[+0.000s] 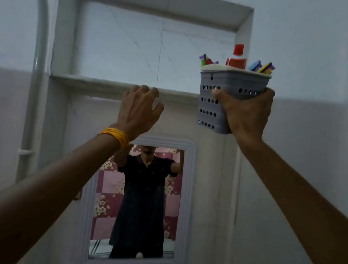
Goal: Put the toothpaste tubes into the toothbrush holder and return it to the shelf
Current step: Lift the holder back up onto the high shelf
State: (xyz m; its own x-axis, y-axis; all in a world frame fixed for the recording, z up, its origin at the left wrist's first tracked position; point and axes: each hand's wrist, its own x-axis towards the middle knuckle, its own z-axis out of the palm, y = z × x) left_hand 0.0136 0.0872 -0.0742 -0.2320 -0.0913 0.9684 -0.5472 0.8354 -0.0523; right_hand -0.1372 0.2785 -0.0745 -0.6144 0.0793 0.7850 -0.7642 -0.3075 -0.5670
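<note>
My feed is dim, with a cool bluish-grey cast over the walls. The light is soft and even; I cannot tell its source. Shadows are faint, deepest under the lip of the shelf (110,82) and along both forearms near the bottom corners. No glare, even on the mirror (136,202), whose reflection reads dark. Detail is soft and noisy throughout. Wide-angle distortion bows the pipe (39,36) at the left edge.

No text, label, brand or number can be read anywhere, not even on the tubes (236,61) in the holder (228,81).
</note>
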